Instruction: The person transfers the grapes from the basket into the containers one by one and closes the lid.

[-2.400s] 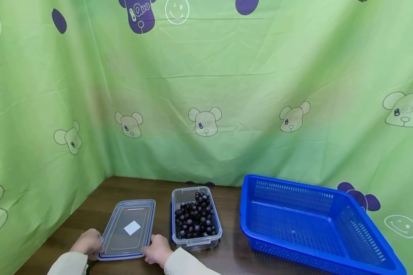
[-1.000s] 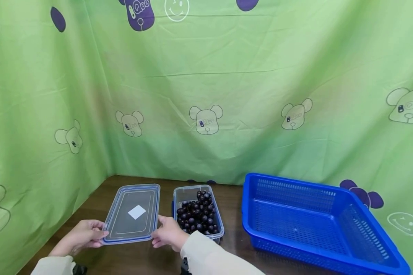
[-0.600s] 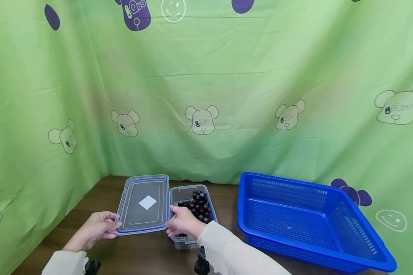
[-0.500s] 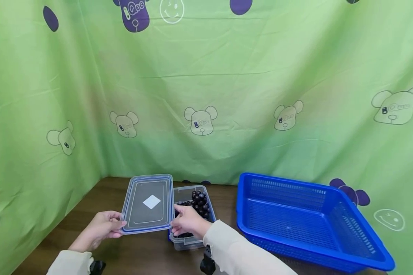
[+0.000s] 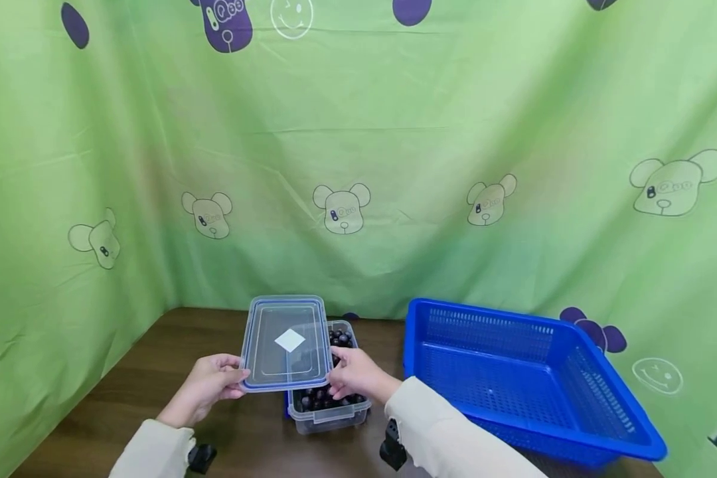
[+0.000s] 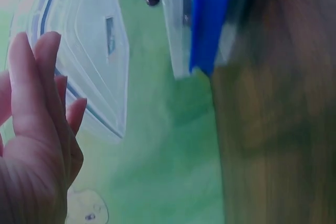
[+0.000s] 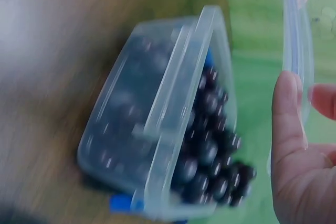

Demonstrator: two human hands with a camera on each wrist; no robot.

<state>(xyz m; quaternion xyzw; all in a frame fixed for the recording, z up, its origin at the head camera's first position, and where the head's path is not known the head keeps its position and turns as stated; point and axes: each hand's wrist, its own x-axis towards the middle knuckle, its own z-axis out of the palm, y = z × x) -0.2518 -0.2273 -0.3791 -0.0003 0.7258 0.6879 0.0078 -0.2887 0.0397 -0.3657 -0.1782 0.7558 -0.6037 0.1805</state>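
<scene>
- A clear lid (image 5: 285,344) with a blue seal and a white square label is held in the air, roughly level, partly over the left side of the clear container (image 5: 328,405) of dark grapes (image 5: 322,397).
- The lid's near left edge is pinched by the left hand (image 5: 210,387); the thumb lies on top, the fingers beneath.
- The lid's near right edge is gripped by the right hand (image 5: 357,376), directly above the container; in the right wrist view the thumb (image 7: 290,109) is pressed against the rim.
- The container rests on the brown table (image 5: 155,372).
- A blue basket (image 5: 514,378) stands just right of the container, well apart from the lid.
</scene>
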